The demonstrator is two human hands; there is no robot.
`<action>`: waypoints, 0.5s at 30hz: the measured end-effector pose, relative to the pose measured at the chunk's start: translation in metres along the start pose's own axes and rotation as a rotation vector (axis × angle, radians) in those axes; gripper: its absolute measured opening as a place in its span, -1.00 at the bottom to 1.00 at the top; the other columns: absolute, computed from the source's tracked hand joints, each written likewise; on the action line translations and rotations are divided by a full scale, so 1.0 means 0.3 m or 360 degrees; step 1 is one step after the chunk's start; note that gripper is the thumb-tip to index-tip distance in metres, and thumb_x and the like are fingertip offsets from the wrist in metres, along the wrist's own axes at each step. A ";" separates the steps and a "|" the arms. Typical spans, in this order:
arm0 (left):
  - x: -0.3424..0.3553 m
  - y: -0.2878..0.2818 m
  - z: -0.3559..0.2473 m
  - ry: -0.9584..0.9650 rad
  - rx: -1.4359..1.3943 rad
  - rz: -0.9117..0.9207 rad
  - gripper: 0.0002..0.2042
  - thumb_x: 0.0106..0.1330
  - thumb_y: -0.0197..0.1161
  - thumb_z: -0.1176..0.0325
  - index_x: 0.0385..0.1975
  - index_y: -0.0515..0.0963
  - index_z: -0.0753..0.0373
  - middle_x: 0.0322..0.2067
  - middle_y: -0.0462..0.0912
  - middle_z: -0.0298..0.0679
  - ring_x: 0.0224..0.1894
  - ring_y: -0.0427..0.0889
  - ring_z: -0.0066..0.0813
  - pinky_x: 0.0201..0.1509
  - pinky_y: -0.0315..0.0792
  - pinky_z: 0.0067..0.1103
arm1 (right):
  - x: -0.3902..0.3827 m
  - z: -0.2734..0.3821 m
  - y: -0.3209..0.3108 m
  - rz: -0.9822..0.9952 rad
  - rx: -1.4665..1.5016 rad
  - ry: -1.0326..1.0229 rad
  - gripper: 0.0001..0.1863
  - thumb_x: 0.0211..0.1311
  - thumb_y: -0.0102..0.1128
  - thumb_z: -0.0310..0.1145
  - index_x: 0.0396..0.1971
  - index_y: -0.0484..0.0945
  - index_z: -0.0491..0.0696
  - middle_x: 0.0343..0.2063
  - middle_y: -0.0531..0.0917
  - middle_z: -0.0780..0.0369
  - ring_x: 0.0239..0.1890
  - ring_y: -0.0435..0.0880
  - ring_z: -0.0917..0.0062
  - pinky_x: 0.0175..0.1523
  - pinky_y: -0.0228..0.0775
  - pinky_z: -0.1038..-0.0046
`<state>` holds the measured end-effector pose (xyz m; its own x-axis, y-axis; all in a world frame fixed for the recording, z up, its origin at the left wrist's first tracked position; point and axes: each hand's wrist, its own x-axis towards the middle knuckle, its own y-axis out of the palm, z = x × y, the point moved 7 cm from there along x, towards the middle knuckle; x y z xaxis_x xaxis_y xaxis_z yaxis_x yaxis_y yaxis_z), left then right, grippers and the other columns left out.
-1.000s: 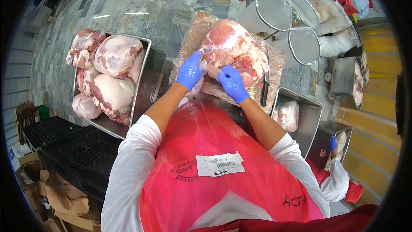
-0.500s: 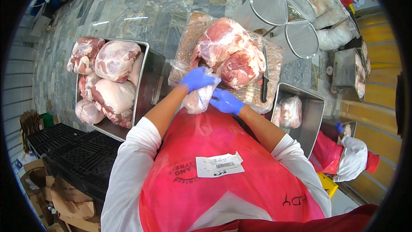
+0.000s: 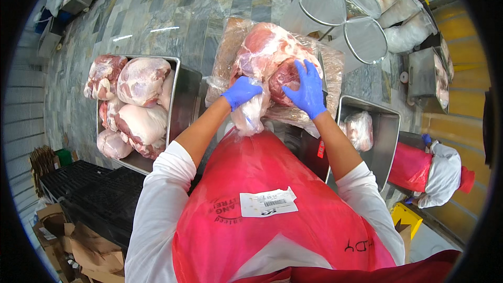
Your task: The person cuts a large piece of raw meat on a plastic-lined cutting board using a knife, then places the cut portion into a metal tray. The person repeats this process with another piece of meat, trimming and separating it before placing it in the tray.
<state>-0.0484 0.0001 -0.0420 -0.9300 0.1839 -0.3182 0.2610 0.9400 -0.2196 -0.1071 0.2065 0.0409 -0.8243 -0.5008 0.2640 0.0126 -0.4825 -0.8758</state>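
One large raw meat cut (image 3: 264,44) is shown in the head view, placed on a film-wrapped desk (image 3: 226,47) straight ahead of the wearer. Clear plastic bag (image 3: 248,118) is clenched in the gloved left hand (image 3: 242,93) and hangs at the near edge of the cut; whether anything is held inside it cannot be told. The gloved right hand (image 3: 305,94) is spread, fingers laid on the redder near part of the meat, with nothing grasped. The handling is judged to be midway: the cut's upper surface is exposed, while the bag is not yet set down. To the left, several apparently bare meat pieces (image 3: 141,123) are heaped in a metal bin (image 3: 186,94). To the right, a plastic-wrapped piece (image 3: 359,131) is contained in a second bin (image 3: 386,126), toward its left side.
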 end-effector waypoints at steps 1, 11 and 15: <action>-0.014 -0.004 0.014 -0.0124 -0.0228 -0.0036 -0.81 0.27 0.30 0.32 -0.28 0.68 0.33 -0.37 0.71 -0.22 -0.32 0.64 -0.47 -0.18 0.53 -0.46 | 0.000 -0.067 0.041 0.0079 -0.0037 0.0145 0.07 -0.09 0.43 0.27 0.41 0.23 0.06 0.33 0.30 -0.09 0.39 0.24 -0.10 0.39 0.15 -0.08; 0.015 0.109 -0.015 -0.0330 0.0373 0.0447 -0.63 0.31 0.29 0.09 -0.18 0.72 0.31 -0.23 0.77 -0.05 -0.21 0.71 -0.34 -0.07 0.55 -0.43 | 0.022 -0.055 0.082 0.0604 -0.0366 0.0378 0.47 -0.46 0.46 0.52 0.54 -0.01 0.22 0.49 0.01 -0.10 0.49 -0.05 -0.29 0.38 -0.12 -0.40; 0.064 0.112 -0.014 0.0322 0.0899 0.0113 -0.65 0.31 0.17 0.13 -0.37 0.63 0.37 -0.35 0.67 0.15 -0.27 0.67 0.06 -0.13 0.49 -0.23 | 0.026 -0.001 0.070 0.0574 -0.0415 0.0455 0.49 -0.47 0.52 0.45 0.54 -0.02 0.12 0.46 0.05 -0.14 0.48 -0.02 -0.28 0.37 -0.10 -0.42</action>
<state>-0.0584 0.0364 -0.0518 -0.9217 0.3436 -0.1802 0.3695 0.6357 -0.6777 -0.1135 0.1926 0.0244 -0.9155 -0.3687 -0.1612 0.2127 -0.1030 -0.9717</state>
